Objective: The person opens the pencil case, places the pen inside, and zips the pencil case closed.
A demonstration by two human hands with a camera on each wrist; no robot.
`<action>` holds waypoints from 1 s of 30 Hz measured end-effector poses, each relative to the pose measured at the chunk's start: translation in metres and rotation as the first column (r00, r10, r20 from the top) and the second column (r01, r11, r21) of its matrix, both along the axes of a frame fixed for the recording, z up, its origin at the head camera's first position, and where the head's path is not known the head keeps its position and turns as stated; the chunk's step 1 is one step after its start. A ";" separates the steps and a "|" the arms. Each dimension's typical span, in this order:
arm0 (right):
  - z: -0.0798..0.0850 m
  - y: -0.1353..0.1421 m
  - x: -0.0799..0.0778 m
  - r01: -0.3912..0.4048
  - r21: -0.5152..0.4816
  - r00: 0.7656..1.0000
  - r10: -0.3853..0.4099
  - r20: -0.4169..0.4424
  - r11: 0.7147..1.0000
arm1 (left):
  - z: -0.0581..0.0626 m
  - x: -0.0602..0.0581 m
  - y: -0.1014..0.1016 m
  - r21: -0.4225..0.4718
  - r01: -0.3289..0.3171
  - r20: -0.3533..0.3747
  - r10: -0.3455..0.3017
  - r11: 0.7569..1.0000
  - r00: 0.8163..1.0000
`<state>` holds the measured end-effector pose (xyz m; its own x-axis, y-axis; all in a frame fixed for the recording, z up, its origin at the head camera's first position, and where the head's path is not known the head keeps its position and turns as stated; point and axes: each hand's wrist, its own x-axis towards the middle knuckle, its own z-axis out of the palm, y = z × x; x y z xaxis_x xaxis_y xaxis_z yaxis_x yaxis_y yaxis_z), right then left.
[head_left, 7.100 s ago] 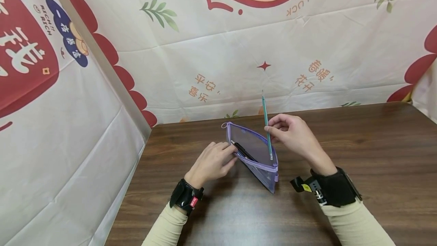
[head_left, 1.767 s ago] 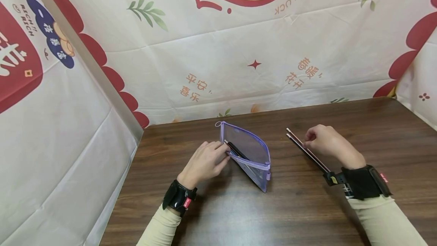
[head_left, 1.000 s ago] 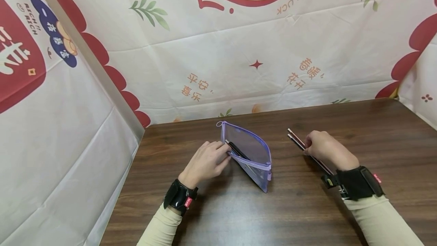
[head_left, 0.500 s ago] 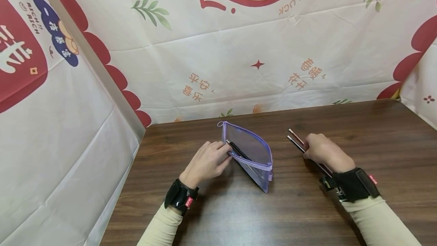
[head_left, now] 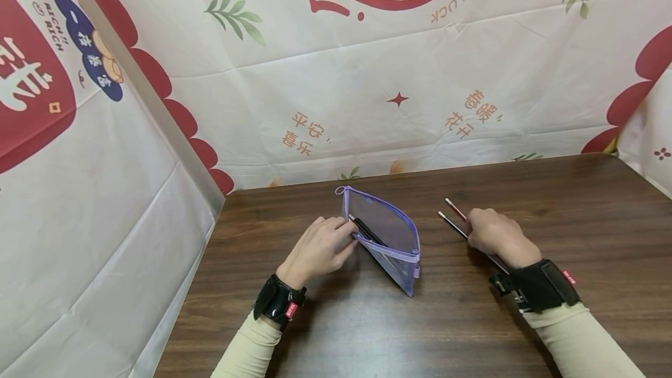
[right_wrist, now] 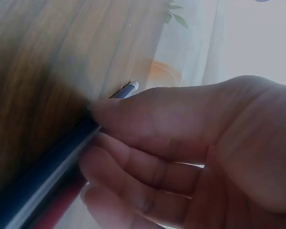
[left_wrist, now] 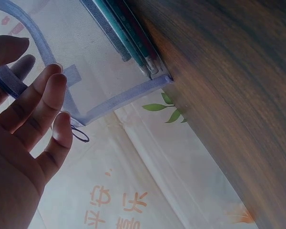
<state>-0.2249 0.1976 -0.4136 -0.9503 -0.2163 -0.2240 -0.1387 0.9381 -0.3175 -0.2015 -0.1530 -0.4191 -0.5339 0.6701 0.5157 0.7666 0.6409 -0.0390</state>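
Note:
My left hand [head_left: 320,249] holds the near rim of a purple mesh zip pencil pouch [head_left: 391,220], its mouth gaping. Inside the pouch lies a black pen [head_left: 369,231]; the left wrist view also shows teal pencils [left_wrist: 120,36] lying along its base. To the right, my right hand [head_left: 499,235] pinches a dark pencil [head_left: 452,225] between thumb and fingers, low over the table. Beside it is a reddish pencil [head_left: 455,209], partly hidden by the hand. Both pencils have white-tipped ends pointing away to the upper left. In the right wrist view the dark pencil [right_wrist: 52,160] crosses above the red one [right_wrist: 62,202].
The brown wood-grain table [head_left: 367,337] extends around both hands. A white printed cloth [head_left: 336,74] hangs behind its far edge, and another cloth panel [head_left: 105,238] stands along the left side.
Earlier my right hand held a teal pencil over the pouch; it then moved right, down to the two pencils. Their visible ends have spread apart slightly. My left hand stays on the pouch.

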 end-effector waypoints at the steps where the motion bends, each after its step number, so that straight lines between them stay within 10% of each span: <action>1: 0.000 0.000 0.000 0.000 0.001 1.000 0.000 -0.007 1.000 | 0.000 0.000 0.000 -0.002 -0.001 0.002 0.001 1.000 1.000; 30: 0.002 -0.006 0.000 -0.022 -0.044 0.997 0.019 -0.072 0.999 | 0.001 0.001 -0.001 -0.011 -0.002 0.012 0.002 1.000 1.000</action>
